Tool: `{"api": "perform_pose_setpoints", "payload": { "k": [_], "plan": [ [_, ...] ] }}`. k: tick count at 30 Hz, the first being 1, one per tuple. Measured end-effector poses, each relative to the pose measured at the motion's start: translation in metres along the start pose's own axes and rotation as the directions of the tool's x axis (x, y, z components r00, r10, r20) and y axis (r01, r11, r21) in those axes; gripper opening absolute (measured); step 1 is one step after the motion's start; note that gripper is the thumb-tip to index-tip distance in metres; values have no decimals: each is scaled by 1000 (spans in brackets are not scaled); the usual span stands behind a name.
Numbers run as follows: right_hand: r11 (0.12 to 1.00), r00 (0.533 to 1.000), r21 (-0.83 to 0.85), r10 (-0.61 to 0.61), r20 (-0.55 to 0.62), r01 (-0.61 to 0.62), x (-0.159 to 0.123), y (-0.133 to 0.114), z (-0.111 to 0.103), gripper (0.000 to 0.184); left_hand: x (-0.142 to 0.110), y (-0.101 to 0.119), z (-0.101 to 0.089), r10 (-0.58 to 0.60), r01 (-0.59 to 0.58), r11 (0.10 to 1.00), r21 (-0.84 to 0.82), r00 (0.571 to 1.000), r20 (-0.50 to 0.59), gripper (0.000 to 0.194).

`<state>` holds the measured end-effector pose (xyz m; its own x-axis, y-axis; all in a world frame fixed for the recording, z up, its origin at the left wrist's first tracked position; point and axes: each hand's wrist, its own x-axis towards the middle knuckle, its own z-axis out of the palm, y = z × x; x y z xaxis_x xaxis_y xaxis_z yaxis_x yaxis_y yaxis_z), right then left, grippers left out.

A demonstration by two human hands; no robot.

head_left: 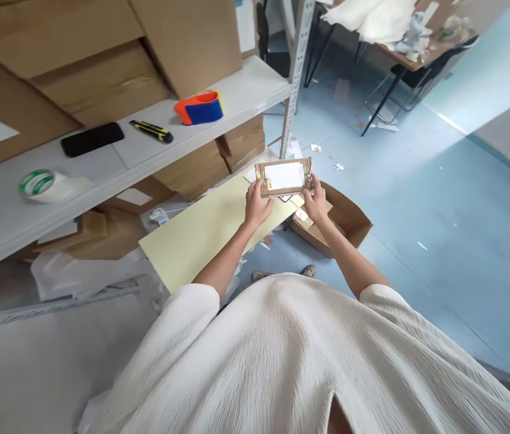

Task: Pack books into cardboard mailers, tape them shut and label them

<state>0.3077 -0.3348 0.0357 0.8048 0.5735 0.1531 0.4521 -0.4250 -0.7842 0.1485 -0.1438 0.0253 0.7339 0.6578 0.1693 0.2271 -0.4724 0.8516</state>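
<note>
A small brown cardboard parcel (284, 191), taped at both ends, is held up between my two hands. A large white label (286, 175) covers most of its upper face. My left hand (257, 204) is closed on the parcel's left end, thumb along the near edge. At the right end, my right hand (316, 200) grips it the same way. Below the parcel lies a pale yellow board (205, 232), its far part hidden by my hands. An open cardboard box (349, 217) stands on the floor under my right forearm, with small packets inside.
On the shelf (141, 158) at left sit a tape roll (38, 184), a black phone (93, 139), a yellow-black box cutter (152, 131) and an orange-blue band (199, 108). Cartons (182, 42) are stacked behind. A metal post (296, 78) rises ahead; a cluttered table (399, 59) stands far right.
</note>
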Motion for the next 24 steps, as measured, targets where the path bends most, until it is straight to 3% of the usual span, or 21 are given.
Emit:
{"api": "perform_pose_setpoints", "payload": {
  "k": [6,14,19,24],
  "plan": [
    [996,991,4,90,-100,-90,4,76,-82,78,21,52,96,73,-70,997,-29,990,122,82],
    [983,976,-25,175,-127,-179,6,187,-173,81,20,100,228,28,-11,997,-71,968,250,83],
    [957,951,5,290,-106,-291,2,235,-198,80,8,103,285,-61,86,995,-59,937,344,85],
    [940,939,-41,336,-73,-340,-2,277,-197,84,0,76,317,-145,213,971,-104,881,450,86]
  ]
}}
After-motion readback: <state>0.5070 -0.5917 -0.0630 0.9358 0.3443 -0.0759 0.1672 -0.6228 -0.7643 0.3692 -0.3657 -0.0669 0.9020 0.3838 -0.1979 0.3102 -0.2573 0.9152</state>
